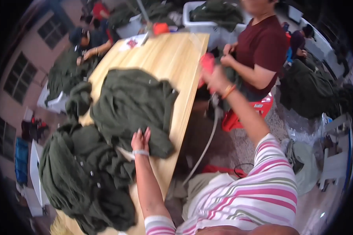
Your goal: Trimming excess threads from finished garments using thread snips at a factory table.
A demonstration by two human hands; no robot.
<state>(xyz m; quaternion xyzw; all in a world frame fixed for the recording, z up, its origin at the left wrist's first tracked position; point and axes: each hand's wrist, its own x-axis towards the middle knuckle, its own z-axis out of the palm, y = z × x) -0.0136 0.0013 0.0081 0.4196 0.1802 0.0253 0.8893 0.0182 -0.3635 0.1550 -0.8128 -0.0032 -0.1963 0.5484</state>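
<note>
My left hand (pixel 141 140) lies on the lower edge of a dark green knit garment (pixel 135 100), fingers stretched out. The garment is spread on the wooden table (pixel 166 51). Off the table's right edge, my right hand (pixel 217 81) is raised and closed around a red handheld tool (pixel 207 64), smeared by motion, so its exact kind is unclear. A pale hose (pixel 211 137) hangs below that hand and curves down toward my lap. Left of my left forearm, a large heap of dark green garments (pixel 86 180) covers the near end of the table.
Close to my right hand, a person in a maroon shirt (pixel 264 47) stands beside a red stool (pixel 249 115). Another person (pixel 92 45) handles green garments across the table. A white bin (pixel 188 17) of garments stands behind; another garment pile (pixel 310 92) lies at right.
</note>
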